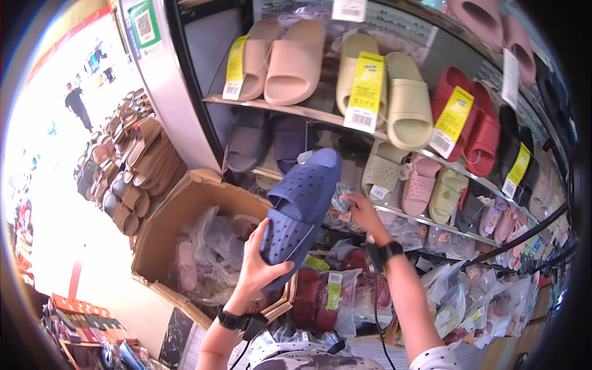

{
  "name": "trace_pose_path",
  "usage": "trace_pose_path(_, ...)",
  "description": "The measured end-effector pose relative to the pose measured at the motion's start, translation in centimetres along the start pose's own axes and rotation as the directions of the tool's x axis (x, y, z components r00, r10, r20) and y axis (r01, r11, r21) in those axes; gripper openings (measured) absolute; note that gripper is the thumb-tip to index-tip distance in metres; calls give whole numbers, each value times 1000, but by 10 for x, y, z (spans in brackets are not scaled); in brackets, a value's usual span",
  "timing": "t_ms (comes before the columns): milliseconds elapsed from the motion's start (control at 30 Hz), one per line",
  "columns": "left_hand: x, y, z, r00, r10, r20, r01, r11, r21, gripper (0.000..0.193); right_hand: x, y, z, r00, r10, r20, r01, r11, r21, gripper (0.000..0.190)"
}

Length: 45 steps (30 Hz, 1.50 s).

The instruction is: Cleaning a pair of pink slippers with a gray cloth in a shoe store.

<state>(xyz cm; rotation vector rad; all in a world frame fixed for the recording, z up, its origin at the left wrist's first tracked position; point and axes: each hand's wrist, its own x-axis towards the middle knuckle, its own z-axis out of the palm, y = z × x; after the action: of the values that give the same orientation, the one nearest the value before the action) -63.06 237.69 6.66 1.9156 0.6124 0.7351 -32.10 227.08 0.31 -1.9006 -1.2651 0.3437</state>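
A pair of blue perforated slide sandals [300, 208] is in my left hand [259, 263], whose thumb and fingers grip its lower end, tilted above an open cardboard box. To its right, my right hand [365, 215] pinches a crumpled piece of clear plastic [343, 198] in front of the lower shelf. Inside the cardboard box [162, 231] lie clear plastic bags [217, 245] and a pink sandal [187, 266]. Both wrists wear black straps with cables.
Glass shelves [296, 108] hold tagged slides, among them peach [296, 64], pale green [409, 101] and red ones [481, 125]. Bagged footwear [323, 296] is piled below. Stacked brown sandals [138, 157] stand left of the white post [171, 88]. A person [78, 105] is far off at left.
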Motion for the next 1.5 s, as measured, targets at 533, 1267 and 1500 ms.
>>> trace_pose_path(533, 152, 10, 182, 949, 106, -299, 73, 844, 532, 97, -283, -26, -77, 659, 660, -361, -426, 723, 544, 41)
trace_pose_path(1267, 176, -2, 235, 886, 320, -336, -70, 808, 586, 90, -347, 11, -62, 535, 775, -336, -366, 572, 735, 51)
trace_pose_path(1500, 173, 36, 308, 893, 425, -148, -350, 862, 366, 99, -345, 8, -61, 574, 760, -304, -401, 585, 705, 46)
